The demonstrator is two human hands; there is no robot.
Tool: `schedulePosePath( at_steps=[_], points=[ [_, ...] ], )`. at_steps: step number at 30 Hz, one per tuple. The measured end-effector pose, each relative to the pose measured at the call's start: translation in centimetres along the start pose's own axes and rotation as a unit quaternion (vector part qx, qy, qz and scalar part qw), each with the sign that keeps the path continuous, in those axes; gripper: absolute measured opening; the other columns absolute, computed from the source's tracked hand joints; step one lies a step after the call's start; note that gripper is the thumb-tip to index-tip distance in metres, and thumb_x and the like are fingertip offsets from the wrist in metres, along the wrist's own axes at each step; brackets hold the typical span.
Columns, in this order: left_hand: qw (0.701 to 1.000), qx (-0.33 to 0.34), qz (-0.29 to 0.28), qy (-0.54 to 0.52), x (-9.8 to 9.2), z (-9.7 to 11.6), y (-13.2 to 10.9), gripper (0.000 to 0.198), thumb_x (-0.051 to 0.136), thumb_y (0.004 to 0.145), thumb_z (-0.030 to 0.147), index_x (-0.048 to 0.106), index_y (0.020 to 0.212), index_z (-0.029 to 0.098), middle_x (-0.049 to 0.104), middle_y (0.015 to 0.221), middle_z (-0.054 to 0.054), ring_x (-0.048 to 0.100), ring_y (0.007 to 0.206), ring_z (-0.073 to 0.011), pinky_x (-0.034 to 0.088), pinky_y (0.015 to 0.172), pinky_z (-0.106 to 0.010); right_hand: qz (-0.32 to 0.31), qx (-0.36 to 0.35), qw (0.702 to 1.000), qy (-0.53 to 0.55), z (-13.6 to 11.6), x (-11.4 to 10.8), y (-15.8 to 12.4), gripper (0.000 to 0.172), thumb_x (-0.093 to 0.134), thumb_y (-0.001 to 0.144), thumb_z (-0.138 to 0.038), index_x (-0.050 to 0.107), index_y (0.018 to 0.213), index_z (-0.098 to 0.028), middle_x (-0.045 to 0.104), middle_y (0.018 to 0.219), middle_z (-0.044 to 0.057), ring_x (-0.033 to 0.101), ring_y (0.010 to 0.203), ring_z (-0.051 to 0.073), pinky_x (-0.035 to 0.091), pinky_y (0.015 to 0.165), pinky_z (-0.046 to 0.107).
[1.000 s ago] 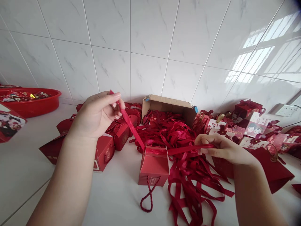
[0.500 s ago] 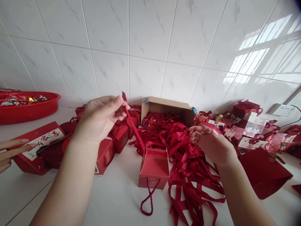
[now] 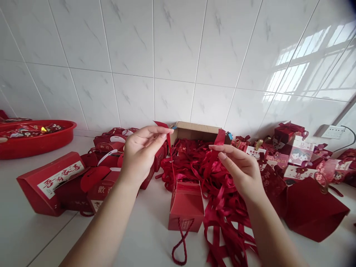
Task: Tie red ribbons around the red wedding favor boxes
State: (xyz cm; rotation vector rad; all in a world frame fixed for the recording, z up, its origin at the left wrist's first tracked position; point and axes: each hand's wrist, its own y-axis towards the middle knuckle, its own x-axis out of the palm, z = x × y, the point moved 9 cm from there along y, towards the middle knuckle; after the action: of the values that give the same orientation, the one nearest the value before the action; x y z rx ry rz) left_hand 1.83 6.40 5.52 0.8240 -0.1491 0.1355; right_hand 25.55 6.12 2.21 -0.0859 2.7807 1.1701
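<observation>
A small red gift box (image 3: pixel 187 207) with a twisted cord handle (image 3: pixel 180 250) stands on the white surface between my forearms. My left hand (image 3: pixel 144 152) pinches a red ribbon (image 3: pixel 169 142) between thumb and fingertips; it runs down to the back of the box. In my right hand (image 3: pixel 239 163), a ribbon strip (image 3: pixel 219 137) is held between thumb and forefinger, its end standing up. Whether both strips are one ribbon I cannot tell. Beyond the box, a tangled heap of red ribbons (image 3: pixel 222 193) spills from an open cardboard box (image 3: pixel 198 128).
Several red gift boxes (image 3: pixel 50 181) stand at the left, and decorated ones (image 3: pixel 300 150) fill the right. A large dark red box (image 3: pixel 314 209) lies near my right forearm. A red basin (image 3: pixel 63 135) of wrapped sweets sits far left; a fingertip of another person (image 3: pixel 3 139) shows there. Behind is a tiled wall.
My left hand has moved right with its ribbon. My right hand has come inward and now pinches an upright ribbon strip. The other person's hand has left the boxes at left. The view has shifted slightly.
</observation>
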Motion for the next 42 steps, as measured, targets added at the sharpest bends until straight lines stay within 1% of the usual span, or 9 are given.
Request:
schedulePosePath(
  at_steps=[5,10,14,20,28,32,35,38,42],
  points=[
    [1.000,-0.013,-0.020,-0.011,0.4,0.2,-0.3,0.013,0.069,0.080,0.016,0.075,0.088,0.023,0.074,0.085,-0.001,0.051,0.057,-0.0054,0.043,0.052,-0.014,0.024,-0.061,0.998,-0.009,-1.0,0.1,0.6,0.018,0.061,0.089,-0.020,0.072,0.100,-0.028,0.071,0.104,0.001,0.065,0.101,0.016,0.051,0.090,0.029],
    [0.997,-0.029,-0.034,-0.058,0.9,0.7,-0.6,0.013,0.070,0.079,0.014,0.075,0.086,0.023,0.071,0.082,-0.001,0.057,0.068,-0.0062,0.045,0.056,-0.011,0.020,-0.076,0.997,-0.008,-1.4,0.3,0.7,0.021,0.062,0.087,-0.016,0.073,0.099,-0.030,0.072,0.103,-0.001,0.066,0.097,0.015,0.052,0.086,0.027],
    [0.988,-0.050,-0.078,-0.119,2.0,0.8,-0.9,0.013,0.069,0.079,0.015,0.075,0.088,0.022,0.069,0.079,0.000,0.047,0.051,-0.0014,0.040,0.047,-0.010,0.005,-0.076,0.997,-0.005,-1.8,0.4,0.5,0.024,0.063,0.086,-0.014,0.073,0.099,-0.032,0.072,0.102,-0.003,0.066,0.094,0.013,0.053,0.085,0.024],
    [0.986,-0.047,-0.128,-0.098,3.1,0.9,-1.8,0.029,0.076,0.073,0.013,0.071,0.099,0.025,0.063,0.085,0.002,0.056,0.075,-0.0047,0.050,0.066,-0.008,0.007,-0.107,0.994,-0.005,-2.5,0.4,0.2,0.030,0.063,0.085,-0.009,0.072,0.100,-0.034,0.072,0.101,-0.005,0.065,0.095,0.010,0.052,0.087,0.021],
    [0.995,0.016,-0.094,-0.039,2.6,1.0,-1.6,0.027,0.064,0.084,0.012,0.070,0.107,0.025,0.070,0.097,-0.001,0.063,0.095,-0.0093,0.052,0.084,-0.013,0.003,-0.120,0.993,-0.015,-2.2,0.9,0.2,0.033,0.059,0.087,-0.007,0.072,0.102,-0.033,0.072,0.102,-0.005,0.065,0.097,0.010,0.052,0.087,0.021],
    [0.997,-0.002,-0.063,-0.052,2.5,0.7,-1.4,0.051,0.072,0.077,0.012,0.058,0.123,0.031,0.067,0.109,-0.003,0.064,0.089,-0.0118,0.056,0.078,-0.020,0.004,-0.116,0.993,-0.006,-2.1,0.9,0.3,0.032,0.058,0.087,-0.007,0.072,0.102,-0.032,0.072,0.102,-0.004,0.065,0.095,0.011,0.053,0.084,0.021],
    [0.997,-0.016,-0.039,-0.071,2.3,0.4,-1.3,0.046,0.076,0.072,0.011,0.061,0.112,0.028,0.066,0.105,-0.001,0.063,0.078,-0.0088,0.057,0.074,-0.019,0.008,-0.118,0.993,-0.008,-2.1,0.9,0.3,0.031,0.058,0.087,-0.007,0.072,0.102,-0.031,0.072,0.102,-0.003,0.065,0.095,0.011,0.053,0.084,0.022],
    [0.997,-0.016,-0.036,-0.073,2.3,0.2,-1.2,0.027,0.077,0.072,0.011,0.066,0.095,0.020,0.067,0.089,-0.001,0.063,0.080,-0.0085,0.055,0.076,-0.016,0.017,-0.123,0.992,-0.018,-2.0,0.7,0.3,0.032,0.059,0.086,-0.006,0.072,0.102,-0.031,0.072,0.101,-0.002,0.065,0.095,0.012,0.053,0.084,0.024],
    [0.996,-0.024,-0.016,-0.087,1.9,-0.3,-1.1,0.021,0.078,0.069,0.009,0.065,0.082,0.019,0.066,0.080,0.002,0.062,0.075,-0.0069,0.053,0.072,-0.014,0.023,-0.133,0.991,-0.025,-1.9,0.7,0.4,0.033,0.059,0.086,-0.006,0.071,0.104,-0.030,0.071,0.104,0.000,0.065,0.098,0.014,0.053,0.085,0.027]
  ],
)
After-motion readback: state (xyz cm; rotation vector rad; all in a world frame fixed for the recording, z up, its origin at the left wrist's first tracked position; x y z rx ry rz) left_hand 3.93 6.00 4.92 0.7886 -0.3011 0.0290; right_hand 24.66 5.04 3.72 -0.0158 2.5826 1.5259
